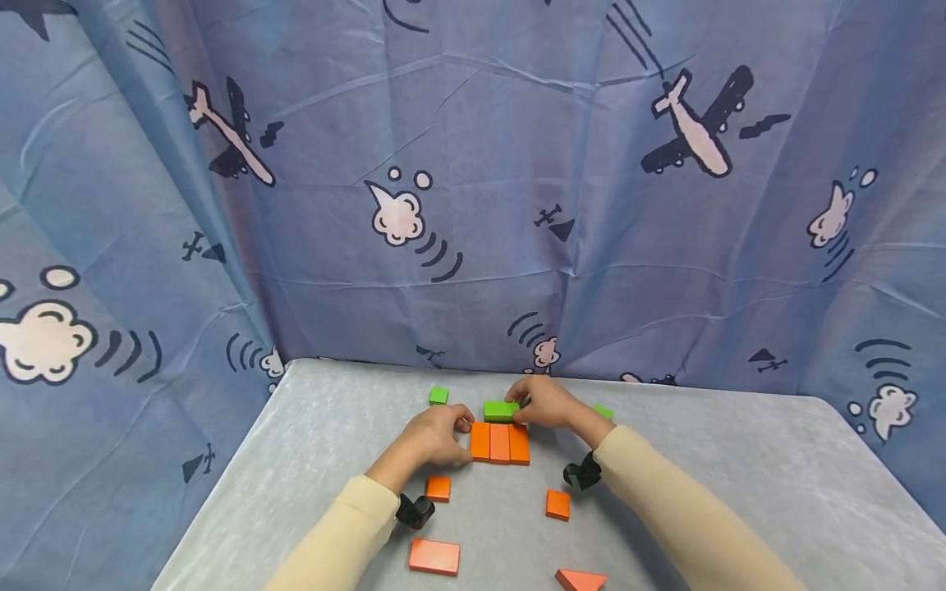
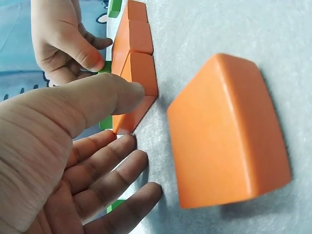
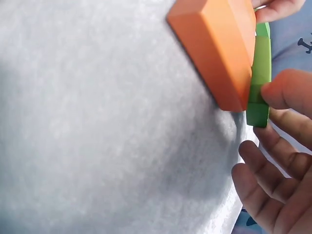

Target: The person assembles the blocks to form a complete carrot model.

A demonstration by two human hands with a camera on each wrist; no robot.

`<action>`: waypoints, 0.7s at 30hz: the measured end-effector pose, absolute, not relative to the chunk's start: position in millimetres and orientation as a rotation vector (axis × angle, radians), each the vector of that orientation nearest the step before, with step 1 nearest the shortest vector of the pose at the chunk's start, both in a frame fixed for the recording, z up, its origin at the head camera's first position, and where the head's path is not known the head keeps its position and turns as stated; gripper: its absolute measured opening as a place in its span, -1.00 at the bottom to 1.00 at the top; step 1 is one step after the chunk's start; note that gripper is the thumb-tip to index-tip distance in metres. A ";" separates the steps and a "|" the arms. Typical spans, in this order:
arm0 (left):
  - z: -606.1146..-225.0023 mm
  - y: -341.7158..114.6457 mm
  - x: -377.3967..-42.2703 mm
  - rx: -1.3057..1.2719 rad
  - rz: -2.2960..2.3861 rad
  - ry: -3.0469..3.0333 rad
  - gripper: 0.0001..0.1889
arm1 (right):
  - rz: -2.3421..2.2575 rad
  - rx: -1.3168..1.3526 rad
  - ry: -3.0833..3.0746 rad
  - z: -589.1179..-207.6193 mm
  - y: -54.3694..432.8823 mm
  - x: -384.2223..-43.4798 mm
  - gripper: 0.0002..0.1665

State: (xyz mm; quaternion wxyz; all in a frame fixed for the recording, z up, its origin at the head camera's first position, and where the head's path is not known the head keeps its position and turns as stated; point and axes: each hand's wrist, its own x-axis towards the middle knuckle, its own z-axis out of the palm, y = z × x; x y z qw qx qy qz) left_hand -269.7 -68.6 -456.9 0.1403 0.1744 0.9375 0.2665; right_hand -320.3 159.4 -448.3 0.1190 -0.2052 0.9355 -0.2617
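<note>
The left grip (image 1: 434, 437) extends with fingers (image 2: 131, 207) spread; the right grip (image 1: 548, 402) pinches with its thumb (image 3: 290, 91).

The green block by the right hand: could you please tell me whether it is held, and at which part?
The right hand pinches the green block at its right end.

Head view is bright, evenly lit, mostly sharp; soft shadow lies beside the right sleeve (image 1: 687, 505) on the grey tabletop (image 1: 746, 443). Right wrist view: tabletop blurry, edge glaring, green block (image 3: 262, 61) partly shaded.
</note>
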 end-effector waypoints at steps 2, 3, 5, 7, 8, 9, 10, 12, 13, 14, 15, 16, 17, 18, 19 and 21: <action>-456.0 -68.7 -269.4 0.506 0.773 2.706 -0.49 | -0.756 -0.594 2.729 -449.6 158.4 -320.7 -0.69; -455.7 -68.8 -269.2 0.508 0.776 2.705 -0.49 | -0.753 -0.596 2.726 -450.5 158.1 -321.2 -0.70; -455.5 -68.9 -269.1 0.508 0.780 2.701 -0.49 | -0.754 -0.610 2.717 -452.4 157.6 -322.2 -0.71; -455.4 -69.0 -269.1 0.505 0.783 2.697 -0.49 | -0.762 -0.627 2.708 -453.8 157.2 -322.7 -0.72; -455.6 -69.1 -269.2 0.505 0.782 2.696 -0.49 | -0.764 -0.638 2.706 -454.3 157.0 -323.0 -0.73; -455.8 -69.0 -269.3 0.505 0.781 2.694 -0.49 | -0.768 -0.642 2.704 -454.6 156.7 -323.1 -0.73; -455.8 -68.9 -269.3 0.504 0.780 2.694 -0.49 | -0.768 -0.648 2.704 -454.8 156.4 -323.2 -0.73; -455.8 -68.8 -269.4 0.504 0.772 2.695 -0.49 | -0.765 -0.645 2.704 -455.0 155.7 -323.3 -0.74; -455.8 -68.9 -269.4 0.504 0.769 2.695 -0.48 | -0.758 -0.642 2.705 -455.1 155.5 -323.4 -0.74; -455.7 -68.9 -269.4 0.505 0.768 2.696 -0.48 | -0.753 -0.634 2.706 -455.1 155.0 -323.3 -0.74; -455.8 -68.8 -269.5 0.503 0.766 2.697 -0.48 | -0.749 -0.624 2.704 -454.8 154.4 -323.1 -0.74; -455.8 -68.8 -269.6 0.503 0.766 2.697 -0.48 | -0.744 -0.613 2.702 -454.7 153.7 -322.9 -0.74; -455.8 -68.8 -269.6 0.501 0.766 2.698 -0.48 | -0.741 -0.602 2.699 -454.5 153.1 -322.7 -0.74; -455.7 -68.8 -269.6 0.499 0.767 2.698 -0.48 | -0.739 -0.592 2.697 -454.3 152.4 -322.6 -0.74; -455.7 -68.7 -269.6 0.500 0.768 2.699 -0.49 | -0.738 -0.584 2.695 -454.1 151.7 -322.5 -0.74; -455.6 -68.7 -269.7 0.498 0.770 2.701 -0.49 | -0.733 -0.571 2.692 -453.9 150.5 -322.6 -0.74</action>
